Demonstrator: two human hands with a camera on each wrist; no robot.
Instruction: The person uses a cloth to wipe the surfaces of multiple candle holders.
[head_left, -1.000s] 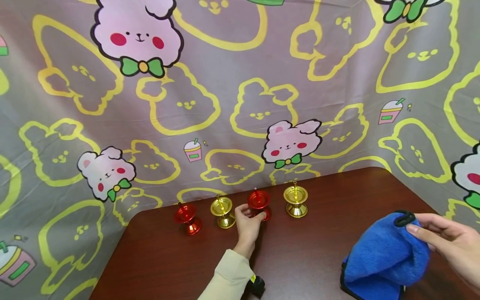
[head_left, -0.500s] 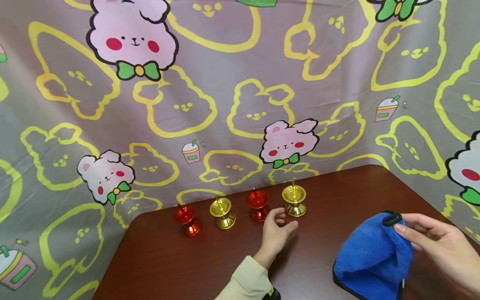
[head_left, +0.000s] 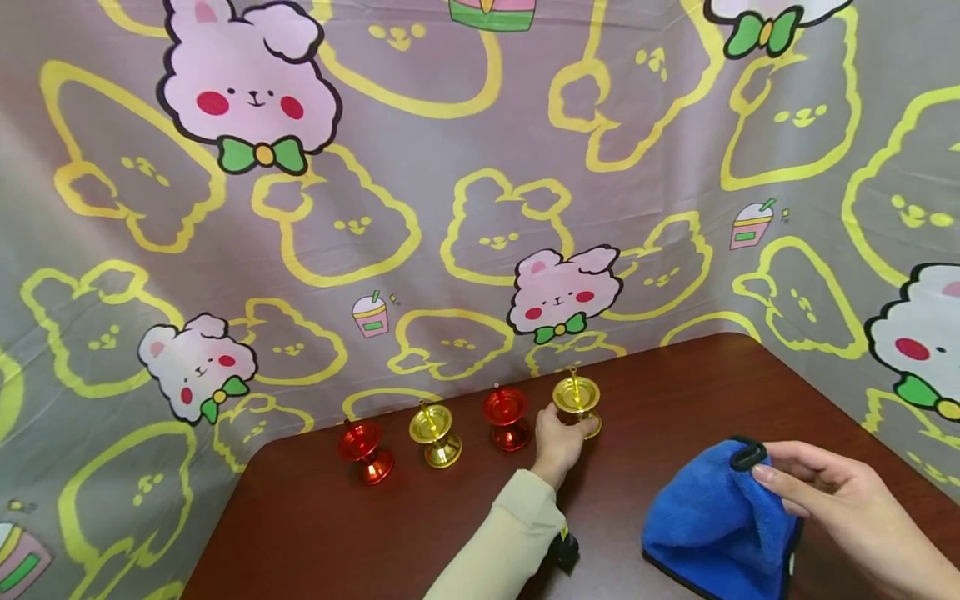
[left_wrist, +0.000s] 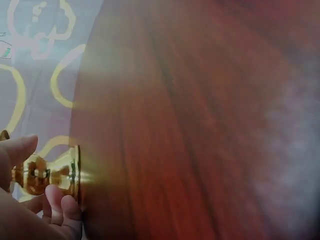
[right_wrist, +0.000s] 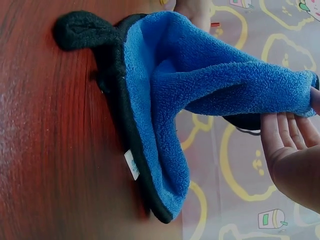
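Observation:
My left hand [head_left: 558, 442] grips the waist of a gold candle holder [head_left: 576, 393], the rightmost in a row at the back of the table. It stands upright, with a shallow dish and a thin central pin. Thumb and fingers lie on either side of its stem [left_wrist: 37, 172] in the left wrist view. At the right, my right hand [head_left: 843, 492] pinches a blue fluffy cloth [head_left: 712, 517] by its top, where a black loop shows. The cloth [right_wrist: 170, 80] hangs in folds close over the table, its black edging and small white label visible in the right wrist view.
Left of the held one stand a red candle holder [head_left: 506, 408], another gold one [head_left: 432, 427] and another red one [head_left: 362, 443]. The dark wooden table [head_left: 337, 542] meets a curtain [head_left: 420, 192] printed with cartoon rabbits behind and at the sides.
My left hand has let go of the right-hand red candle holder, moved right and taken hold of the rightmost gold one. The cloth and right hand have shifted slightly left in view.

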